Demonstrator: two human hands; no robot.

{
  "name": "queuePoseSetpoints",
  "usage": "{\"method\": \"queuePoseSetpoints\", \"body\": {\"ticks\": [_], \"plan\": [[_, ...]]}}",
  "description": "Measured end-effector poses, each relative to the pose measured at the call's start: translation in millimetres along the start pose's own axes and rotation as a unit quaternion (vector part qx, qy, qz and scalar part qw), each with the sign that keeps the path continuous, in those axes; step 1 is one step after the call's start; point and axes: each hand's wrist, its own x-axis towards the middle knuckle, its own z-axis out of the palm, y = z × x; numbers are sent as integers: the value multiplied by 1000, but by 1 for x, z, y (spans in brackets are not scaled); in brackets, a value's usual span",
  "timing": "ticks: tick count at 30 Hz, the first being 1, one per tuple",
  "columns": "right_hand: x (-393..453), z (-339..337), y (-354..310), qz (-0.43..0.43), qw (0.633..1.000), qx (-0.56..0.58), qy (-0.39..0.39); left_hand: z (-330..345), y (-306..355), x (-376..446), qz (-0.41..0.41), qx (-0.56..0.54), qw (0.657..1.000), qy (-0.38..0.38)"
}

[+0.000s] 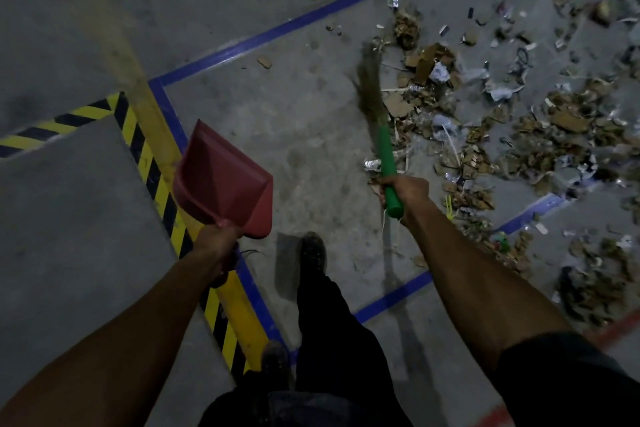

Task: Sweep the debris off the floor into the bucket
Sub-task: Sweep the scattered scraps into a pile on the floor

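On the grey concrete floor [311, 135], inside the blue tape lines [263, 36], the debris [512, 135] of cardboard scraps and foil lies scattered to the right. The right hand [403, 191] grips the green handle of a broom [379, 121], its bristles blurred at the pile's left edge. The left hand [216, 239] grips a red dustpan [221, 180] held above the floor, near the yellow-and-black hazard stripe [149, 163].

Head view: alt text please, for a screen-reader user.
Seen from above, a person's right hand grips a green-handled broom at the edge of scattered debris on a concrete floor, while the left hand holds a red dustpan in the air. No bucket is in view.
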Motion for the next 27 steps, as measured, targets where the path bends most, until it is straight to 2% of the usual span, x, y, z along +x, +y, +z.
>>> {"method": "queuePoseSetpoints", "body": {"ticks": [4,9,14,18,22,27], "plan": [[-26,16,-30,-9,998,54,-38,1,25,4,3,-11,1000,-2],[-73,64,-35,-61,993,25,-102,-13,63,18,8,-23,1000,9],[-84,135,-38,-101,983,-87,-129,-39,107,51,23,-2,1000,17],[-63,199,-60,-88,970,-160,-160,-68,153,96,42,54,997,22],[-31,252,-100,-44,975,-175,-131,-99,205,141,35,90,995,-4],[9,271,-163,56,998,31,-13,-130,255,190,23,144,989,-37]]}}
